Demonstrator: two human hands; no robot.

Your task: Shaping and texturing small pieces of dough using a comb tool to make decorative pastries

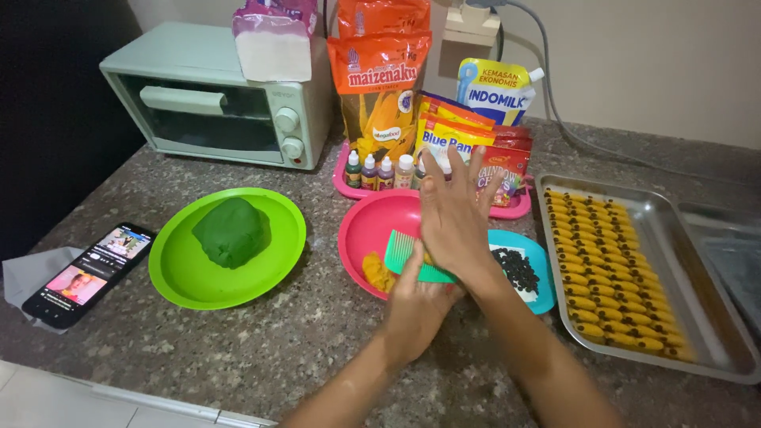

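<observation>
My right hand lies flat, fingers spread, on top of my left hand, palm against palm, above the near edge of a pink plate. A small yellow dough piece shows between the two palms. On the pink plate rest a green comb and a lump of yellow dough. Just right of my hands is a blue plate holding dark chocolate chips.
A steel tray at the right holds rows of several yellow pieces. A green plate with green dough sits left. A phone lies far left. Behind are a small oven, colouring bottles and food packets.
</observation>
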